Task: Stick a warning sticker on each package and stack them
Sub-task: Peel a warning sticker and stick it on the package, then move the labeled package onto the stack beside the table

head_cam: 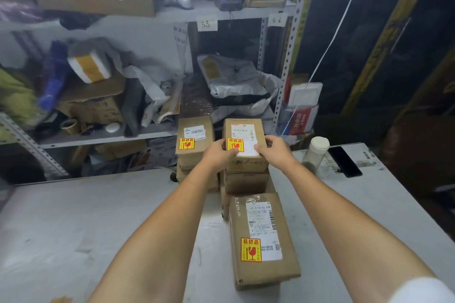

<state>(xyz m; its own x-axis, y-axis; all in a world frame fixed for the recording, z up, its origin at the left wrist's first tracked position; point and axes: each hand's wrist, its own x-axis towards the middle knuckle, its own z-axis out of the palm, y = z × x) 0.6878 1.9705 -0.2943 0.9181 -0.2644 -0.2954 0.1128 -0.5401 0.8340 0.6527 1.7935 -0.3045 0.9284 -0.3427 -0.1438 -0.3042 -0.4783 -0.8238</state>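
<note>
— Nearest lies a near box (261, 241), flat on the counter (73, 229), with a sticker (251, 249) by its label. Anything unreadable?
— The label print is too small. Farther off, both hands grip the top box (246, 130) of a stack. The left hand (219, 152) half covers a second sticker (235, 144), and the right hand (275, 150) has its fingers curled over the right edge.
— Underneath?
— More boxes, partly hidden by the arms. A left stack (194, 140), also stickered, stands just beside it.
— The room?
— A scuffed grey counter with a jar (316, 152) and a phone (344, 161) at right. Blurred, cluttered shelves (157, 15) stand behind.
</note>
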